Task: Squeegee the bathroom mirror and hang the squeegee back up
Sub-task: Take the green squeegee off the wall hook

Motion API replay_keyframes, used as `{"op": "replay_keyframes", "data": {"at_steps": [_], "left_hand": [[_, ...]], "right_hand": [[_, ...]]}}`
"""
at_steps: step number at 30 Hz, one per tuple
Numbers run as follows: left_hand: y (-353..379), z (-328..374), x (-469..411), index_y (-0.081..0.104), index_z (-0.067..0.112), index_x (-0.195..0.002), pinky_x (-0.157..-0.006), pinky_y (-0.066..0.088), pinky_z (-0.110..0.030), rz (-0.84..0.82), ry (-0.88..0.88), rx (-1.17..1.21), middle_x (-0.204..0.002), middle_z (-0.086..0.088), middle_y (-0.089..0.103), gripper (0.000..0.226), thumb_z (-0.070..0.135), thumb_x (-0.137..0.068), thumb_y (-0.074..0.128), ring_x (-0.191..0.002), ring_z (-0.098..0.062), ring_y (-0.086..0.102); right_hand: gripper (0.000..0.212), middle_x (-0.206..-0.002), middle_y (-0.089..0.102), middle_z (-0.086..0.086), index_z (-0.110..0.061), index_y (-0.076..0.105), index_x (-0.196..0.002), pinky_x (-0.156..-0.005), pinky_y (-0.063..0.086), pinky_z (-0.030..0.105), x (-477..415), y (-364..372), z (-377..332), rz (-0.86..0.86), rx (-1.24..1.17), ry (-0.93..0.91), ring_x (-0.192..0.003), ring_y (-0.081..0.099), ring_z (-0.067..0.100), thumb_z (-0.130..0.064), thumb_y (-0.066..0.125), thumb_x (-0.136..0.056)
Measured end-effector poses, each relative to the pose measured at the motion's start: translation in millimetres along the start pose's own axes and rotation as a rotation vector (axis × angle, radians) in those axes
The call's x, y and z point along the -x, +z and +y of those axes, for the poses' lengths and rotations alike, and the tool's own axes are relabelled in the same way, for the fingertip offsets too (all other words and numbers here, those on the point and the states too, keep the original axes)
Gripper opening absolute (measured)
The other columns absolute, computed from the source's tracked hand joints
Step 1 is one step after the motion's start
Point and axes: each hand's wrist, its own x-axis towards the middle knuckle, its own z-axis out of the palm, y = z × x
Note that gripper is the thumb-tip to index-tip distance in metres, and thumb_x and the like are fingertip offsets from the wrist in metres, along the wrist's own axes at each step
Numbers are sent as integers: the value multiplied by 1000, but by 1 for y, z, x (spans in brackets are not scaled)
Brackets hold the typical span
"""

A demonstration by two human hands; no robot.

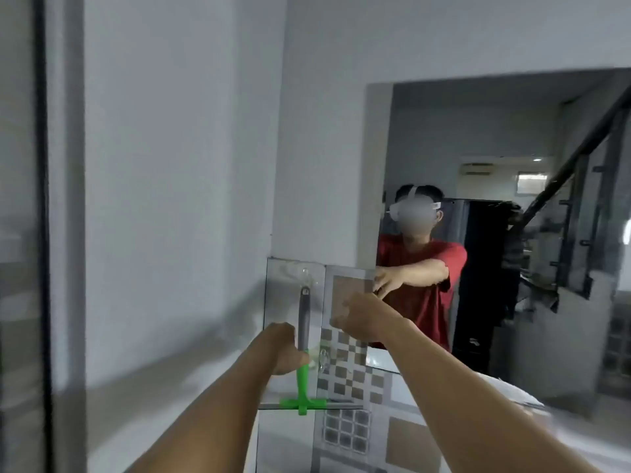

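The squeegee has a grey handle and a green neck and crossbar. It hangs upright, blade down, against the tiled wall left of the mirror, its top at a clear suction hook. My left hand is closed around the handle where grey meets green. My right hand is raised near the mirror's lower left corner, fingers loosely curled with nothing in them. The mirror shows a person in a red shirt reaching out.
A second clear suction hook sticks to the patterned tiles just right of the squeegee. A white wall fills the left. A dark door frame runs down the far left. A white basin edge shows at lower right.
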Motion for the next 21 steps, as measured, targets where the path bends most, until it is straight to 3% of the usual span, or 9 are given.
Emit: {"op": "replay_keyframes", "data": {"at_steps": [3,5,7,12,16,18,21], "left_hand": [[22,-10,-13,61,9,-127,-88,55,-34,-29,-27,35,-118,-8,67,55,44,-85,71,-100,-23,64],[38,-16,-22,63,12,-112,-71,49,-29,-18,-24,76,-101,-4,66,36,37,-87,70,-91,-22,65],[51,-20,-29,61,15,-97,-63,44,-27,9,-6,110,-91,-1,64,19,30,-89,67,-86,-22,66],[63,-14,-32,64,15,-101,-82,60,-40,91,-24,295,-98,-2,73,21,26,-86,73,-88,-20,71],[59,-6,-30,63,20,-95,-63,51,-23,141,-30,449,-92,3,70,17,25,-86,76,-78,-10,65],[76,-2,-16,63,21,-92,-59,42,-18,103,-55,472,-90,5,68,15,24,-86,76,-77,-8,62],[87,-6,-6,65,20,-99,-66,47,-19,150,-79,572,-99,3,70,15,23,-88,74,-82,-8,64]], "right_hand": [[63,-143,53,15,-4,48,-141,-106,44,42,-19,22,-5,-4,-29,2,-127,52,31,-45,58,-94],[64,-145,51,15,-6,43,-144,-105,44,42,-31,37,-7,-17,-49,-9,-127,51,32,-44,57,-94],[63,-143,52,15,-10,40,-147,-99,48,39,-40,50,-10,-13,-116,0,-119,57,30,-41,57,-94],[53,-131,63,11,-16,44,-144,-80,56,36,-48,64,-21,67,-326,12,-101,66,26,-33,57,-96],[29,-103,65,5,-8,56,-122,-52,39,17,-46,60,-23,171,-407,2,-70,56,8,-22,58,-97],[23,-97,61,2,-8,59,-116,-49,35,15,-35,72,-12,140,-440,38,-66,51,1,-20,60,-96],[24,-98,66,4,-9,60,-114,-56,44,20,-34,79,-10,167,-466,25,-73,59,11,-21,62,-93]]}}
